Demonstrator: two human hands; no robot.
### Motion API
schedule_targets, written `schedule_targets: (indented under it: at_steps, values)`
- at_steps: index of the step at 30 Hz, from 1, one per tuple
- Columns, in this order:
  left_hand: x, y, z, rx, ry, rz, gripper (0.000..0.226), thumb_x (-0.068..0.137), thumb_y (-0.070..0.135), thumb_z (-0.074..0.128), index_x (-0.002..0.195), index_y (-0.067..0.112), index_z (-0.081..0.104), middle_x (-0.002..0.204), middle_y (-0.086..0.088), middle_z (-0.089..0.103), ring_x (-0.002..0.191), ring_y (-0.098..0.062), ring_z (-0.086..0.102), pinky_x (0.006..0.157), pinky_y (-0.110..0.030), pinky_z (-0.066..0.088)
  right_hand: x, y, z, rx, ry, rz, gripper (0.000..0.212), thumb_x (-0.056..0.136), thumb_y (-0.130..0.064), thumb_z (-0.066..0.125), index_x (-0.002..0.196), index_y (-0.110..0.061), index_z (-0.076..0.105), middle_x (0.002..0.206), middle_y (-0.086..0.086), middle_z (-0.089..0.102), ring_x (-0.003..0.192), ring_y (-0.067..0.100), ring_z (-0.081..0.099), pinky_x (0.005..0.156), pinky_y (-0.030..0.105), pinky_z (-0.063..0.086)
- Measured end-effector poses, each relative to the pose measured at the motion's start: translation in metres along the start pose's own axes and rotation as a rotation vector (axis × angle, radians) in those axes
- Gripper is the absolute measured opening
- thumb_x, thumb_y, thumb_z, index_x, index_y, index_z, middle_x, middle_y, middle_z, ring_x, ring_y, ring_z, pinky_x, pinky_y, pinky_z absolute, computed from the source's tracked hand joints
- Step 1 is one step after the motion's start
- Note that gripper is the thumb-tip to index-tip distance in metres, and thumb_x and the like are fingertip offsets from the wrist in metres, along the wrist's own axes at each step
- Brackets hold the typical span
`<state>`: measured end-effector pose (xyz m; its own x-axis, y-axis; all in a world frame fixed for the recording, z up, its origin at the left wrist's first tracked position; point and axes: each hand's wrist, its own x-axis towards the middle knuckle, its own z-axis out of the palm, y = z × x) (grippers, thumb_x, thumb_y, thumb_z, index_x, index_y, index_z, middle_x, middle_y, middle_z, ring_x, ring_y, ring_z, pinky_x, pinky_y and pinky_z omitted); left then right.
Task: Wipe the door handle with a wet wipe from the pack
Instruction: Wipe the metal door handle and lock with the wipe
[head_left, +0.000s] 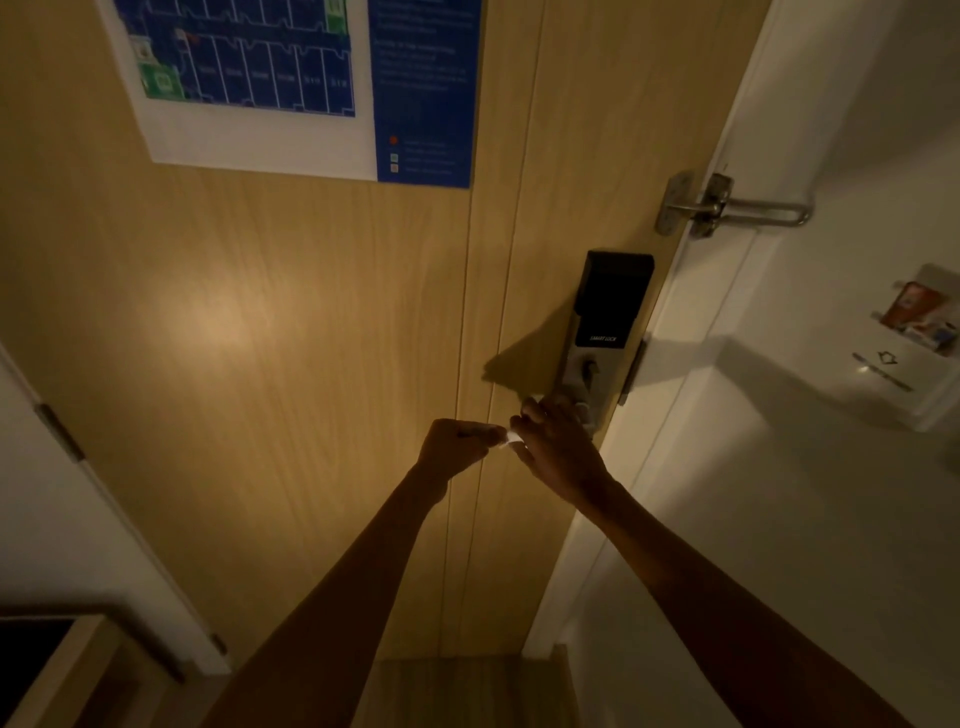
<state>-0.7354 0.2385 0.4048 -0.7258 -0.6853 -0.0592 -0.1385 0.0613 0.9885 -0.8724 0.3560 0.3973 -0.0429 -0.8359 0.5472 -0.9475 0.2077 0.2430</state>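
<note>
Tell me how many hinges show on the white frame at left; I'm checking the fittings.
2: one hinge partway up the left frame edge, another hinge lower down near the floor. Any higher ones lie outside the view.

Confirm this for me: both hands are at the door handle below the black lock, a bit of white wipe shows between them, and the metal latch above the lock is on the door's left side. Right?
Not quite. The head view shows the metal latch on the door's right edge, above the black lock, not on its left. The rest holds: the left hand and right hand are at the door handle with a bit of white wipe between them.
</note>
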Motion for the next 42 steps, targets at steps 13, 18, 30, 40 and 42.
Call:
schedule_targets:
  at_steps: [13, 18, 30, 40, 42]
  values:
    - [-0.003, 0.006, -0.002, -0.101, 0.046, -0.042, 0.021, 0.08, 0.021, 0.076, 0.098, 0.009, 0.076, 0.081, -0.005, 0.074, 0.076, -0.013, 0.068, 0.073, -0.023, 0.057, 0.022, 0.012, -0.018, 0.238, -0.225, 0.092, 0.031, 0.092, -0.043, 0.057, 0.111, -0.021, 0.069, 0.107, -0.001, 0.07, 0.108, 0.018, 0.06, 0.09, 0.034, 0.046]
    - [-0.002, 0.002, -0.003, -0.056, 0.055, -0.051, 0.02, 0.081, 0.024, 0.076, 0.097, 0.013, 0.076, 0.079, 0.0, 0.074, 0.081, -0.015, 0.069, 0.073, -0.023, 0.056, 0.019, 0.007, -0.017, 0.211, -0.196, 0.095, 0.026, 0.092, -0.037, 0.06, 0.112, -0.024, 0.068, 0.114, 0.0, 0.067, 0.118, 0.021, 0.054, 0.099, 0.039, 0.04]
    - [-0.003, 0.001, 0.003, -0.143, 0.057, -0.067, 0.02, 0.082, 0.022, 0.074, 0.099, 0.013, 0.076, 0.083, -0.01, 0.074, 0.075, -0.015, 0.067, 0.075, -0.026, 0.056, 0.012, 0.006, -0.016, 0.263, -0.119, 0.088, 0.019, 0.087, -0.029, 0.068, 0.105, -0.025, 0.068, 0.108, 0.001, 0.066, 0.105, 0.021, 0.06, 0.093, 0.038, 0.047]
    - [-0.01, 0.009, 0.013, -0.288, 0.143, -0.095, 0.015, 0.08, 0.009, 0.075, 0.089, -0.002, 0.076, 0.062, -0.003, 0.067, 0.055, -0.009, 0.06, 0.049, -0.014, 0.046, -0.012, 0.033, -0.016, 0.369, -0.019, 0.267, 0.019, 0.085, -0.033, 0.069, 0.102, -0.025, 0.074, 0.101, -0.007, 0.068, 0.103, 0.008, 0.056, 0.092, 0.026, 0.044]
    - [-0.01, 0.011, 0.015, -0.297, 0.152, -0.116, 0.018, 0.079, 0.009, 0.076, 0.09, -0.005, 0.074, 0.059, 0.0, 0.066, 0.051, -0.005, 0.059, 0.047, -0.012, 0.045, -0.023, 0.041, -0.017, 0.333, -0.02, 0.302, 0.022, 0.084, -0.032, 0.07, 0.105, -0.026, 0.073, 0.109, -0.005, 0.066, 0.109, 0.013, 0.053, 0.09, 0.028, 0.043]
